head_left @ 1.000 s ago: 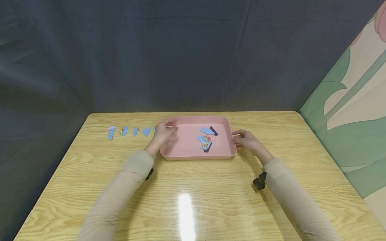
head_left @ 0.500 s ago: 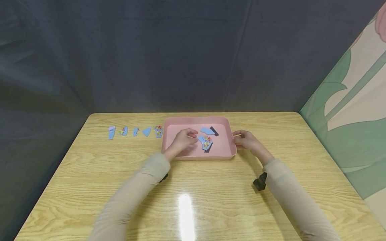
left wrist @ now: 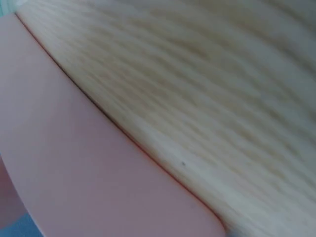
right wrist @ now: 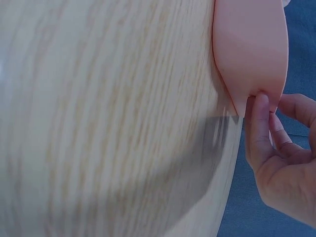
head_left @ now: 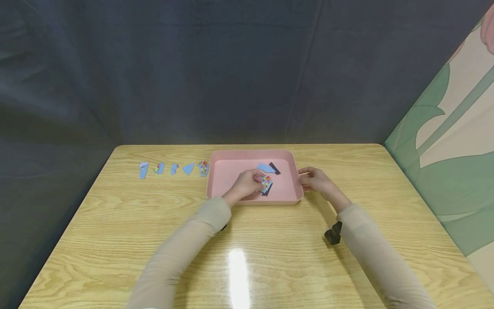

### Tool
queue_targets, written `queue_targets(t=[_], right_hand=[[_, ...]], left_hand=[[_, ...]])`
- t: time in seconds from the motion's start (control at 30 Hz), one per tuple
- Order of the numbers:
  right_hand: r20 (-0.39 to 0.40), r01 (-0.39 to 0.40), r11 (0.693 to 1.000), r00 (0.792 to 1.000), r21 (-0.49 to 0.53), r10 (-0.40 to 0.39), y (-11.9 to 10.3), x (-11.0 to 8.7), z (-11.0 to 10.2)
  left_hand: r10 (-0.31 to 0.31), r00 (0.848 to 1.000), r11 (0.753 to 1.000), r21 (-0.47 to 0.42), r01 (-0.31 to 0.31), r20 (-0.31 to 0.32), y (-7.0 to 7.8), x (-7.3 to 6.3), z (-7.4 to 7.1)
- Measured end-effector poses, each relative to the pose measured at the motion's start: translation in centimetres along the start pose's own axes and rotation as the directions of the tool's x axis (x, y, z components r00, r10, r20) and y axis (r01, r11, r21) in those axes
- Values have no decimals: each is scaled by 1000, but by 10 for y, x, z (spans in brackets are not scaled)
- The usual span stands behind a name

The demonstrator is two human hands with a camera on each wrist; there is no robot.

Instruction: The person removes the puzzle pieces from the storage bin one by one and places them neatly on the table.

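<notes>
A shallow pink tray [head_left: 231,201] stands on the wooden table. Inside it, my left hand [head_left: 244,183] has its fingertips right at the left edge of a blue puzzle piece [head_left: 267,183] with a multicoloured pattern; whether they pinch it I cannot tell. Part of that piece is hidden by the fingers. My right hand [head_left: 314,180] grips the tray's right end, with fingers on both sides of the wall in the right wrist view. A plain blue piece [head_left: 265,168] lies farther back in the tray. The left wrist view shows the tray's outer wall [left wrist: 89,148], not the fingers.
Dark strips lie by both pieces, one [head_left: 275,168] at the back and one [head_left: 267,190] nearer. Left of the tray, several blue pieces form a row, including a plain triangular one [head_left: 188,168] and a multicoloured one [head_left: 203,168]. A dark curtain [head_left: 247,73] hangs behind the table.
My left hand has moved right, from the tray's left edge across its inside to the multicoloured piece. The row's rightmost piece has come into full view. My right hand stays at the tray's right end.
</notes>
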State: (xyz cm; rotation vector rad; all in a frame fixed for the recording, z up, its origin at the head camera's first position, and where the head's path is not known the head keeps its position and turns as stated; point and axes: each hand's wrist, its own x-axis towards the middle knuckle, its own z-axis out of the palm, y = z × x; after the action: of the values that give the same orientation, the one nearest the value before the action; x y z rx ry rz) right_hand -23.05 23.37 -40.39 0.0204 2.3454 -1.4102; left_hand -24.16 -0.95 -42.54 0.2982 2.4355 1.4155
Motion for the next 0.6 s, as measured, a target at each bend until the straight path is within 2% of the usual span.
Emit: queue_targets(t=[0.17, 0.33, 0.47, 0.6], right_hand=[[-1, -2, 1000, 1000, 3, 2, 1, 1, 1], [-1, 2, 1000, 1000, 7, -2, 1, 0, 1], [-1, 7, 1000, 1000, 10, -7, 1, 0, 0], [0, 9, 1000, 1000, 14, -9, 1, 0, 0]], left_hand=[[13, 1000, 997, 79, -11, -20, 2, 2, 2], [-4, 1000, 994, 109, 7, -27, 2, 3, 3], [-12, 1000, 989, 150, 15, -19, 2, 5, 4], [3, 1000, 976, 218, -2, -4, 2, 8, 6]])
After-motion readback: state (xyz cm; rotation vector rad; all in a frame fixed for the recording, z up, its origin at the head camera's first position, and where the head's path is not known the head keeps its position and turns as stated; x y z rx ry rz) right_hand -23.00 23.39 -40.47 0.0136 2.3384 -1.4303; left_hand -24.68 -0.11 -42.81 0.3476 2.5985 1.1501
